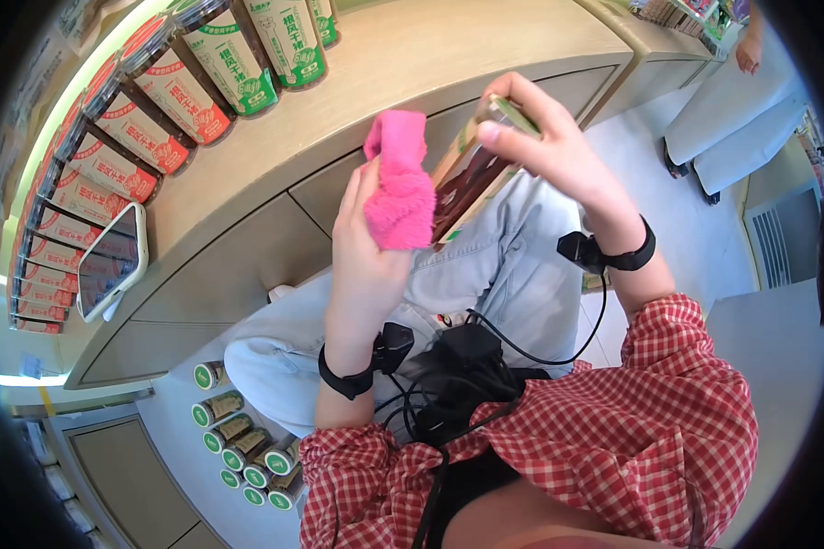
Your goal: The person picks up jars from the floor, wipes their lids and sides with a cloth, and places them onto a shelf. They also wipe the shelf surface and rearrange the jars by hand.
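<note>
My left hand [368, 233] is closed on a fluffy pink cloth [401, 206], one end of which is folded up above the fingers. The cloth lies against the side of a packaged jar [462, 183] with dark contents and green and cream label parts. My right hand [554, 137] grips that jar near its upper end, thumb and fingers around it. The jar is tilted and held in front of the cabinet, above my knees. Part of it is hidden behind the cloth and the right fingers.
Red-labelled jars [146, 128] and green-labelled jars [224, 55] line the curved shelf [412, 46]. A phone [112, 261] leans at its left edge. Several green-lidded jars [247, 448] stand on the floor at lower left. Black cables [430, 403] lie over my lap. Another person [742, 110] stands at upper right.
</note>
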Demonstrator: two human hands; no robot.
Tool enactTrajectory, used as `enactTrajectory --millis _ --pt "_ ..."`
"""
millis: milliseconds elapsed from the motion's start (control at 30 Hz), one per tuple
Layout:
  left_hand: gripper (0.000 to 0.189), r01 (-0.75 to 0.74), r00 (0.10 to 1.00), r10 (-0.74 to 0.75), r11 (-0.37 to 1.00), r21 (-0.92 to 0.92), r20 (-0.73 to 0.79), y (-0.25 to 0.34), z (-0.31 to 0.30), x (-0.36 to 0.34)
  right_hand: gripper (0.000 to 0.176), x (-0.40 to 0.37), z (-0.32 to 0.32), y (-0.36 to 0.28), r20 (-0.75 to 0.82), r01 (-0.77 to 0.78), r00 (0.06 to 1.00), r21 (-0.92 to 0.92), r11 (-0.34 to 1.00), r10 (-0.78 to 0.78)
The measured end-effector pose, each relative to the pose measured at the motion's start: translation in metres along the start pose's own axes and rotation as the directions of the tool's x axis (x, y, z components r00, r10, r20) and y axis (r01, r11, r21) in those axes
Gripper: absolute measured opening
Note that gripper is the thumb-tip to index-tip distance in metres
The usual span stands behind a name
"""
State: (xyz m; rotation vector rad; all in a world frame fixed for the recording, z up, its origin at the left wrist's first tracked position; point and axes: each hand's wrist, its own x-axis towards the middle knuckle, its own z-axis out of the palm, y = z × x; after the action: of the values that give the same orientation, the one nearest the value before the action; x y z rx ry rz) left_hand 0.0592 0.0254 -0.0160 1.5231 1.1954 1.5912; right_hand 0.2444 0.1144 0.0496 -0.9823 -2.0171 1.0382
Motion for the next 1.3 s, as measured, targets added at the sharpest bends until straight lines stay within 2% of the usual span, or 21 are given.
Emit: enactTrajectory --millis 33,67,133,233,333,500,633,733,833,933,967,1067,1133,1200,1267,1300 --pt "0.054 -0.092 0.996 0.092 0.995 0.049 -0.009 -0.005 0.002 -0.001 0.038 -0.002 0.01 -0.007 0.01 0.037 0.999 -0.086 0.996 -0.036" --pt "0.064 -0.134 0.99 0.122 0.974 0.182 0.074 -0.002 0.003 -0.003 0.037 -0.004 0.022 -0.006 0.022 0.078 0.997 -0.112 0.991 -0.076" --pt "0.071 -0.212 0.975 0.217 0.877 0.432 0.04 0.004 0.019 -0.008 0.035 -0.006 0.039 -0.009 0.003 0.152 0.988 -0.162 0.975 -0.154" --pt "0.076 -0.309 0.939 0.341 0.763 0.567 0.052 -0.003 0.019 -0.004 0.033 -0.004 0.044 -0.004 -0.097 0.192 0.976 -0.016 0.981 -0.192" --pt "0.076 -0.328 0.939 0.325 0.754 0.568 0.111 -0.006 0.021 -0.002 0.031 -0.008 0.029 -0.015 -0.066 -0.012 0.998 0.141 0.99 0.022" --pt "0.072 -0.299 0.954 0.266 0.854 0.426 0.138 -0.023 0.02 0.003 0.027 -0.013 -0.002 -0.008 -0.278 0.035 0.96 0.162 0.986 0.011" --pt "0.065 -0.181 0.979 0.172 0.98 0.08 0.109 -0.029 0.024 0.0 0.025 -0.02 -0.026 -0.017 -0.261 -0.063 0.959 0.172 0.983 0.107" --pt "0.066 -0.174 0.978 0.165 0.983 0.063 0.127 -0.035 0.02 0.001 0.024 -0.02 -0.021 -0.013 -0.272 -0.017 0.96 0.153 0.988 0.059" --pt "0.061 -0.013 0.994 0.031 0.986 -0.165 0.106 -0.041 0.02 0.003 0.025 -0.027 -0.009 -0.017 -0.256 0.048 0.966 0.084 0.995 -0.025" --pt "0.053 0.076 0.997 -0.072 0.928 -0.364 0.026 -0.036 0.021 0.005 0.028 -0.02 -0.009 -0.005 -0.304 0.292 0.904 -0.073 0.954 -0.3" --pt "0.041 0.101 0.991 -0.126 0.907 -0.408 -0.036 -0.03 0.022 0.003 0.032 -0.018 -0.013 -0.006 -0.298 0.305 0.899 -0.099 0.947 -0.321" --pt "0.034 0.094 0.993 -0.113 0.898 -0.429 -0.018 -0.037 0.006 -0.002 0.029 -0.001 -0.024 -0.027 -0.342 0.379 0.853 -0.112 0.918 -0.394" --pt "0.03 0.071 0.992 -0.11 0.889 -0.452 -0.06 -0.031 0.004 0.0 0.031 0.018 -0.035 -0.045 -0.38 0.322 0.847 -0.187 0.928 -0.371" --pt "0.029 0.07 0.989 -0.125 0.858 -0.509 -0.075 -0.022 0.003 0.003 0.037 0.051 -0.041 -0.056 -0.348 0.383 0.816 -0.273 0.882 -0.462" --pt "0.029 0.122 0.982 -0.181 0.833 -0.54 -0.058 -0.024 0.003 0.004 0.037 0.083 -0.046 -0.058 -0.235 0.252 0.906 -0.367 0.895 -0.351" --pt "0.03 0.148 0.977 -0.209 0.819 -0.555 -0.048 -0.026 0.004 0.005 0.053 0.098 -0.044 -0.067 -0.103 0.308 0.933 -0.27 0.912 -0.345"
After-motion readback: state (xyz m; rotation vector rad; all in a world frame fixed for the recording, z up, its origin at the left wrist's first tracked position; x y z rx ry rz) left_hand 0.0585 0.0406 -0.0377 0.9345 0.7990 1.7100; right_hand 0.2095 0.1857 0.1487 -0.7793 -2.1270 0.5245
